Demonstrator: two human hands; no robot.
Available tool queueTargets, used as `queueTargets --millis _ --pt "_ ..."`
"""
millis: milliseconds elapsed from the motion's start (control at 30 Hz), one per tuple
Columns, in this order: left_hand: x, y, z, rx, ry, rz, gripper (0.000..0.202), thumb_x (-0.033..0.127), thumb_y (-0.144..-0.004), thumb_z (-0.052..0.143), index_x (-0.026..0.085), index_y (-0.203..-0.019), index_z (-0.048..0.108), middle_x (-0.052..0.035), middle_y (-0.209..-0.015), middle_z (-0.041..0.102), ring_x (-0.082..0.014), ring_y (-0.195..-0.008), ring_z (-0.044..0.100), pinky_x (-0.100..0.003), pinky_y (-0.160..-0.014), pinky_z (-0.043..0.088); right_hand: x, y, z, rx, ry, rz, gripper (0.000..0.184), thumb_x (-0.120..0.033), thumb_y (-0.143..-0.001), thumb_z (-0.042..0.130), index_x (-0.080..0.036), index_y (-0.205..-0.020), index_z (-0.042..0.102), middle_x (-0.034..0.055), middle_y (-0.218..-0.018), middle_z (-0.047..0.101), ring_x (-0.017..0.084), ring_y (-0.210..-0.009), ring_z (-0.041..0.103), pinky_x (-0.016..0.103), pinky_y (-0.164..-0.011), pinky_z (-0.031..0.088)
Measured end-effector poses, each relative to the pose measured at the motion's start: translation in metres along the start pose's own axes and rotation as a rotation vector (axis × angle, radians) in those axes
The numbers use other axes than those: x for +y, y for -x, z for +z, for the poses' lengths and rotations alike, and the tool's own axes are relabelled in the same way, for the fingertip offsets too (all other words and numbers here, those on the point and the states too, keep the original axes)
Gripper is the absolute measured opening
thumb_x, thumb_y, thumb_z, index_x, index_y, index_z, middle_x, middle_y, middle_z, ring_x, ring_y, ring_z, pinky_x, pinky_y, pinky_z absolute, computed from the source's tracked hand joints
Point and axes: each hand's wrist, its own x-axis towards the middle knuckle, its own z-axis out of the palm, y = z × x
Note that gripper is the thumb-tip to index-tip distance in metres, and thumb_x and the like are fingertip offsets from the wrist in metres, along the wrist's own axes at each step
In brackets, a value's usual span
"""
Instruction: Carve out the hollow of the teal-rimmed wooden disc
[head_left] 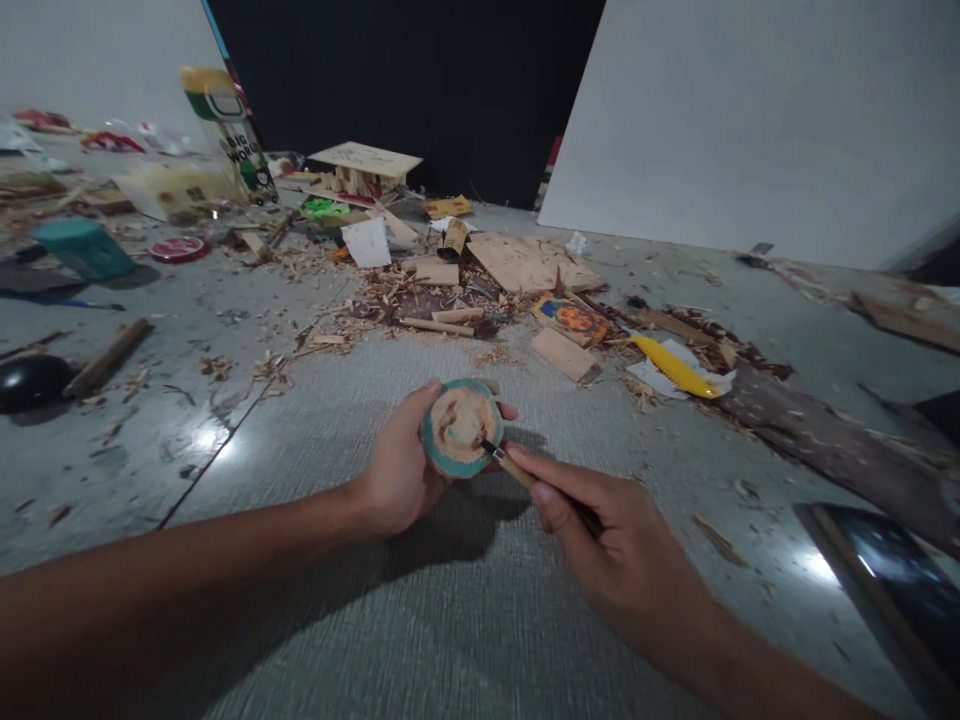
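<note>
My left hand (401, 465) is closed around a small round wooden piece (463, 420) with a teal rim and a bare, hollowed middle. Its face is tilted up toward me. In my right hand (622, 535) is a slim carving tool (517, 468) with a wooden handle and a short metal end, gripped much like a pen. The tool's tip touches the piece inside the rim, at its lower right. The fingers of my left hand behind the piece are mostly hidden.
Wood shavings, offcuts and a flat board (525, 262) lie ahead on the floor. A yellow serrated tool (673, 367) rests on paper at right. To the left are a mallet-like tool (109, 360), a teal block (84, 248) and a red lid (178, 249). A dark glossy object (892, 570) lies lower right.
</note>
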Motion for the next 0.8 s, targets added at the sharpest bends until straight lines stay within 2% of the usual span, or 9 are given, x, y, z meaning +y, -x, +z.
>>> queueTargets --millis 67,200,300,400,467,533,633,800 --pt "0.001 -0.001 0.001 -0.013 0.011 -0.001 0.045 0.041 -0.093 0.039 0.010 -0.101 0.071 -0.0132 -0.091 0.075 -0.0261 -0.084 0.071 -0.037 -0.076 0.055 0.000 0.000 -0.001 0.032 -0.008 -0.019 0.036 -0.018 -0.093 0.047 -0.016 -0.119 0.072 0.0093 -0.108 0.077 0.020 -0.086 0.076 0.033 -0.074 0.062" --pt "0.002 -0.002 0.002 -0.026 0.014 0.006 0.046 0.041 -0.092 0.039 0.009 -0.106 0.069 -0.0144 -0.091 0.075 -0.0277 -0.086 0.071 -0.040 -0.078 0.056 -0.003 0.000 -0.005 0.077 -0.004 0.014 0.036 -0.021 -0.094 0.047 -0.013 -0.118 0.072 0.0090 -0.094 0.080 0.015 -0.057 0.069 0.027 -0.055 0.058" --pt "0.002 -0.002 0.002 -0.028 0.011 0.028 0.044 0.042 -0.090 0.042 0.009 -0.104 0.069 -0.0146 -0.094 0.075 -0.0277 -0.086 0.071 -0.040 -0.079 0.055 -0.005 -0.003 -0.010 -0.020 0.025 0.030 0.038 -0.021 -0.093 0.046 -0.013 -0.118 0.073 0.0072 -0.080 0.079 0.013 -0.046 0.062 0.024 -0.044 0.052" --pt "0.000 -0.001 0.002 -0.017 -0.018 0.046 0.042 0.041 -0.090 0.044 0.010 -0.101 0.069 -0.0134 -0.095 0.075 -0.0266 -0.082 0.072 -0.040 -0.079 0.055 -0.008 -0.005 -0.016 -0.133 0.106 0.040 0.038 -0.020 -0.092 0.046 -0.018 -0.120 0.073 0.0062 -0.078 0.079 0.013 -0.042 0.060 0.026 -0.042 0.050" --pt "0.000 0.001 0.003 -0.010 -0.046 0.058 0.041 0.042 -0.090 0.046 0.010 -0.101 0.069 -0.0125 -0.095 0.074 -0.0256 -0.079 0.072 -0.039 -0.079 0.055 -0.010 -0.005 -0.021 -0.163 0.148 0.052 0.038 -0.020 -0.092 0.048 -0.023 -0.120 0.073 0.0064 -0.087 0.080 0.016 -0.049 0.066 0.029 -0.048 0.055" --pt "-0.002 0.002 0.004 -0.007 -0.071 0.063 0.039 0.042 -0.089 0.049 0.011 -0.102 0.068 -0.0116 -0.095 0.074 -0.0248 -0.078 0.071 -0.039 -0.079 0.054 -0.012 -0.005 -0.024 -0.170 0.147 0.051 0.038 -0.018 -0.091 0.050 -0.026 -0.120 0.073 0.0058 -0.100 0.079 0.021 -0.068 0.075 0.033 -0.061 0.061" --pt "-0.003 0.003 0.004 -0.017 -0.095 0.079 0.035 0.042 -0.087 0.053 0.013 -0.103 0.066 -0.0101 -0.092 0.073 -0.0249 -0.081 0.071 -0.039 -0.080 0.054 -0.011 -0.005 -0.023 -0.195 0.104 0.032 0.042 -0.012 -0.089 0.051 -0.031 -0.121 0.072 0.0026 -0.112 0.076 0.024 -0.094 0.075 0.038 -0.081 0.062" --pt "-0.003 0.002 0.006 0.035 -0.063 0.069 0.028 0.039 -0.085 0.056 0.015 -0.097 0.064 -0.0071 -0.087 0.071 -0.0254 -0.083 0.070 -0.040 -0.082 0.054 -0.006 -0.006 -0.006 -0.173 0.048 0.060 0.037 -0.015 -0.094 0.046 -0.024 -0.121 0.070 0.0059 -0.116 0.075 0.024 -0.103 0.073 0.039 -0.087 0.058"
